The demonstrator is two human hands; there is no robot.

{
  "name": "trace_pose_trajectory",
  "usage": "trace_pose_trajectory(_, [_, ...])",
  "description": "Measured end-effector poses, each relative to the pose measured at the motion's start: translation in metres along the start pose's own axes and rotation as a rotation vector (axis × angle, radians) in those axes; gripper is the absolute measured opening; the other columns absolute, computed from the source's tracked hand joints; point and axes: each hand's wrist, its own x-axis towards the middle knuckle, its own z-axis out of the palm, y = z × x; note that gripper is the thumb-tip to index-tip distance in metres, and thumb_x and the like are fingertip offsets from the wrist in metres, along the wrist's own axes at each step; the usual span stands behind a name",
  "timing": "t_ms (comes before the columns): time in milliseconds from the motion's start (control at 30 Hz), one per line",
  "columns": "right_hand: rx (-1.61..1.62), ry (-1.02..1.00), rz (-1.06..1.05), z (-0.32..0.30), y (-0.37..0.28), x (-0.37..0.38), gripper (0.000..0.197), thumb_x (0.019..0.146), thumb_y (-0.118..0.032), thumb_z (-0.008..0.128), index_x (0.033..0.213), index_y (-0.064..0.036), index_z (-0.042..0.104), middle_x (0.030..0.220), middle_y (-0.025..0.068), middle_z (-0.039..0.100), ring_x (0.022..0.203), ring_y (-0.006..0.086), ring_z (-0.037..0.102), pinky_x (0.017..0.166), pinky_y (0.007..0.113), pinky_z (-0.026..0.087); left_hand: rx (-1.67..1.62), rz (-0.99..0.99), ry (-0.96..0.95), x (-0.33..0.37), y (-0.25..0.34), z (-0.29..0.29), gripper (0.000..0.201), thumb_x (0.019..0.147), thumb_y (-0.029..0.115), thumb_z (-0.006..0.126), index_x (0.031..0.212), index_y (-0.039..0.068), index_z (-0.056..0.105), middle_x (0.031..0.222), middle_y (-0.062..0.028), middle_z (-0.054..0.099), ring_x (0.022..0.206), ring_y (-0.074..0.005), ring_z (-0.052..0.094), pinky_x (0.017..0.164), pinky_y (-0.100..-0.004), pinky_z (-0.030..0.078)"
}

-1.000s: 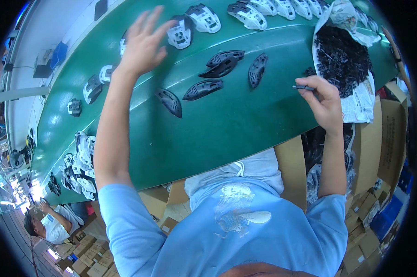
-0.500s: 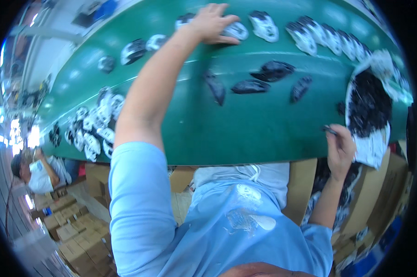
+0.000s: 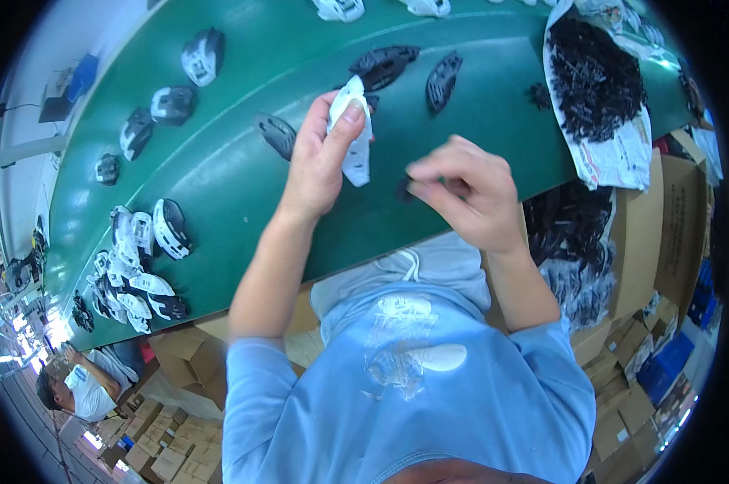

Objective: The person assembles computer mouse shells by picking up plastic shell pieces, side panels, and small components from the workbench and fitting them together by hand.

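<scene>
My left hand [image 3: 320, 153] is closed round a white curved plastic shell [image 3: 358, 149], its thumb pressed on the upper face. To the right of it, my right hand [image 3: 469, 189] pinches a small black part [image 3: 403, 189], blurred by motion and too small to make out fully. The two hands are apart over the green table [image 3: 364, 226]. Dark curved shells lie just beyond them: a black shell [image 3: 387, 64], another dark shell [image 3: 443, 82] to its right, and a dark slotted shell [image 3: 276, 135] next to my left wrist.
A white bag [image 3: 622, 165] holding a heap of small black parts [image 3: 594, 81] lies at the right. White-and-black shells [image 3: 130, 266] are piled at the left, with several spaced along the far left. An open carton [image 3: 651, 234] stands by the table's right. A person [image 3: 98, 387] sits at lower left.
My left hand has come back from the far row with a white shell in it. The right hand has moved left from beside the bag, still pinching the small black part. The view has shifted.
</scene>
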Motion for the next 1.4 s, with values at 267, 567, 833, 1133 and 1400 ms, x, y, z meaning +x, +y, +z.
trace_pose_trajectory(267, [0.118, 0.041, 0.377, 0.024, 0.005, -0.006, 0.027, 0.083, -0.009, 0.085, 0.1, -0.005, 0.064, 0.08, 0.0028, 0.072, 0.055, 0.0029, 0.038, 0.051, 0.023, 0.033, 0.223, 0.117, 0.065, -0.031, -0.028, 0.019, 0.056, 0.111, 0.051, 0.045, 0.133, -0.001, 0.049, 0.111, -0.0077, 0.064, 0.098, -0.0128, 0.059, 0.087, -0.0289, 0.049])
trace_pose_trajectory(567, [0.297, 0.006, 0.571, 0.021, 0.014, -0.019, 0.027, 0.084, -0.007, 0.084, 0.099, -0.0041, 0.063, 0.079, 0.001, 0.071, 0.061, 0.0001, 0.046, 0.053, 0.021, 0.033, 0.327, 0.284, 0.017, -0.044, -0.034, 0.013, 0.074, 0.096, 0.044, 0.076, 0.135, -0.007, 0.039, 0.109, -0.0163, 0.067, 0.099, -0.0197, 0.066, 0.086, -0.0351, 0.055])
trace_pose_trajectory(833, [0.15, -0.021, 0.515, 0.008, 0.017, -0.013, 0.028, 0.081, -0.014, 0.088, 0.097, -0.0022, 0.067, 0.078, 0.0022, 0.071, 0.064, 0.0056, 0.058, 0.058, 0.023, 0.045, 0.474, 0.272, -0.165, -0.041, -0.031, 0.005, 0.07, 0.094, 0.037, 0.077, 0.137, -0.005, 0.04, 0.109, -0.0134, 0.066, 0.095, -0.0174, 0.066, 0.081, -0.0313, 0.055])
trace_pose_trajectory(1133, [-0.948, -0.421, -0.156, -0.081, 0.092, 0.085, 0.036, 0.094, -0.031, 0.073, 0.123, -0.0098, 0.073, 0.133, 0.0044, 0.069, 0.11, 0.0305, 0.06, 0.101, 0.042, 0.048, -0.244, -0.101, -0.427, -0.039, -0.037, -0.014, 0.071, 0.096, 0.049, 0.069, 0.14, -0.001, 0.045, 0.107, -0.0108, 0.062, 0.081, -0.0123, 0.059, 0.069, -0.0264, 0.052])
trace_pose_trajectory(1400, [-0.802, -0.573, -0.018, -0.108, 0.079, 0.064, 0.031, 0.092, -0.031, 0.076, 0.104, -0.0051, 0.063, 0.105, 0.0107, 0.068, 0.103, 0.0319, 0.06, 0.099, 0.042, 0.047, -0.24, -0.106, -0.448, -0.038, -0.042, -0.016, 0.07, 0.098, 0.05, 0.065, 0.142, -0.001, 0.045, 0.109, -0.0129, 0.064, 0.086, -0.0153, 0.063, 0.073, -0.0293, 0.054])
